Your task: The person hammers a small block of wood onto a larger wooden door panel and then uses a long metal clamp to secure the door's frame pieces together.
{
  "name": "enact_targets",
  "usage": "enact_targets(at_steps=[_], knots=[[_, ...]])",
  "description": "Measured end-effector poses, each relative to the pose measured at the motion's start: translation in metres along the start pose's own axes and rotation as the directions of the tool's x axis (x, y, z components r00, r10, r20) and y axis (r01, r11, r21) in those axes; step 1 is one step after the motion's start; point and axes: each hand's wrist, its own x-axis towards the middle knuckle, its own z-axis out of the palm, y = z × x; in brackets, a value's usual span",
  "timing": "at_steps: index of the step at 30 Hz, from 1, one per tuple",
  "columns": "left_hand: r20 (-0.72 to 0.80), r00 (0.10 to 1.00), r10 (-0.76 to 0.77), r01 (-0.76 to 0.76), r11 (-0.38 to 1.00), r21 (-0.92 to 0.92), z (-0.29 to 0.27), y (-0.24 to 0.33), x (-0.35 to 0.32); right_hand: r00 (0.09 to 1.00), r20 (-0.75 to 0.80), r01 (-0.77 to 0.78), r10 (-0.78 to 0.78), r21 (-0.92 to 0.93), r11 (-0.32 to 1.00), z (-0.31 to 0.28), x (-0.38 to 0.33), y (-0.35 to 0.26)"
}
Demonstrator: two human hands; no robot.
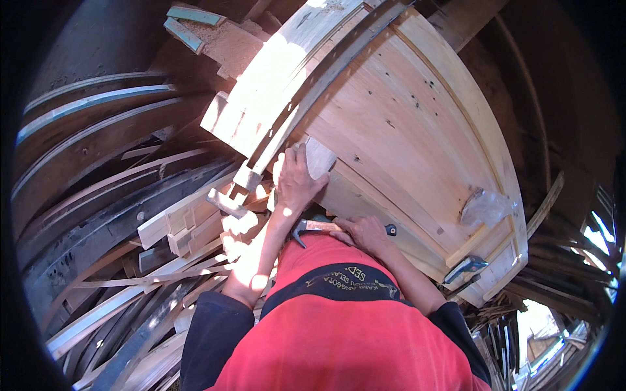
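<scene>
Left hand [295, 180], forearm angling upward, is reaching to the lower-left edge of the wooden panel [391, 130] and holding a pale wood block [321, 158] between fingers and thumb. Just before the red shirt [352, 342], a hammer [318, 226] is pointing its head left, long axis running crosswise, while the right hand [364, 233], back facing up, is gripping its handle.
</scene>
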Motion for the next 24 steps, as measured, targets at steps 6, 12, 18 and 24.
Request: enact_targets(at_steps=[6,12,18,24], knots=[[-0.017,1.000,-0.021,0.022,1.000,0.017,-0.001,0.002,0.004,0.970,-0.162,-0.160,0.181,0.133,0.978,0.023,-0.001,-0.008],[0.025,0.999,-0.047,0.047,0.999,0.010,-0.004,0.004,0.005,0.998,-0.051,-0.014,0.020,0.110,0.994,0.009,0.001,-0.018],[0.048,0.997,-0.060,0.060,0.998,0.010,-0.006,0.005,0.007,0.971,-0.108,-0.197,0.211,0.131,0.972,0.010,0.001,-0.022],[0.040,0.998,-0.043,0.042,0.999,0.012,-0.009,0.007,0.008,0.957,-0.030,-0.287,0.290,0.072,0.955,0.012,0.003,-0.017]])
